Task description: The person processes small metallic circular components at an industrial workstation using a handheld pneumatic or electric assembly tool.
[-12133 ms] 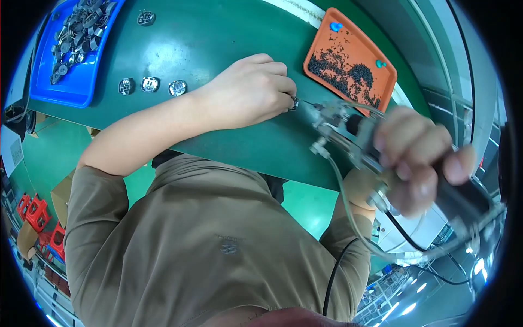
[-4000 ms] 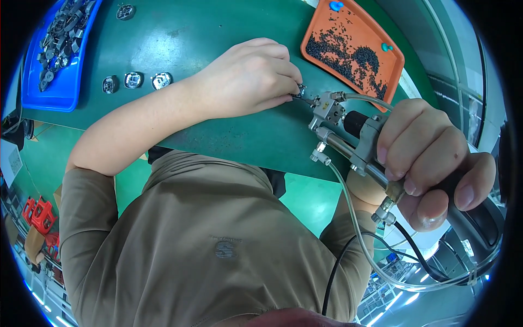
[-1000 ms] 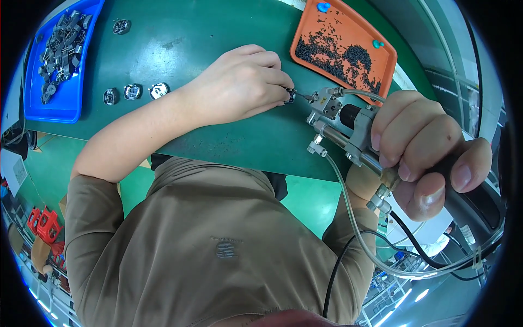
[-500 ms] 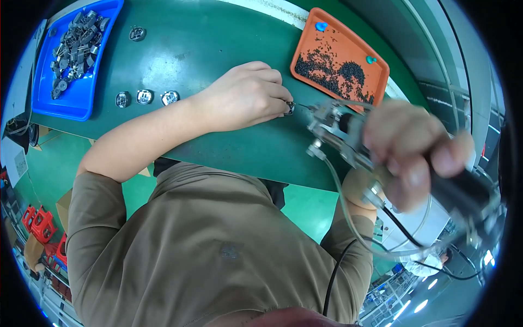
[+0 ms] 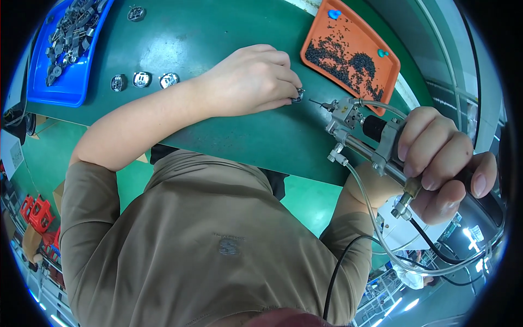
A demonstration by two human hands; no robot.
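My left hand (image 5: 256,82) is closed over the green bench, its fingertips pinching a small dark and silver round component (image 5: 297,96) at the bench top; the fingers hide much of it. In my right hand (image 5: 441,158) is a hand-held metal tool (image 5: 357,139) with a black body, hose fittings and a thin needle-like tip. That tip points left toward the pinched component, with a small gap between them. Three similar components, one of them this round component (image 5: 142,79), lie in a row left of my left forearm; another component (image 5: 136,13) sits farther back.
A blue tray (image 5: 79,94) piled with grey metal parts stands at the far left. At the back right is an orange tray (image 5: 393,82) of tiny black pieces with two blue-green knobs. A clear hose (image 5: 366,191) and black cable (image 5: 333,278) trail from the tool.
The tool, blurred earlier, is now sharp and sits slightly farther right, its tip drawn back from the component. My left hand still pinches the component. The whole view has shifted a little.
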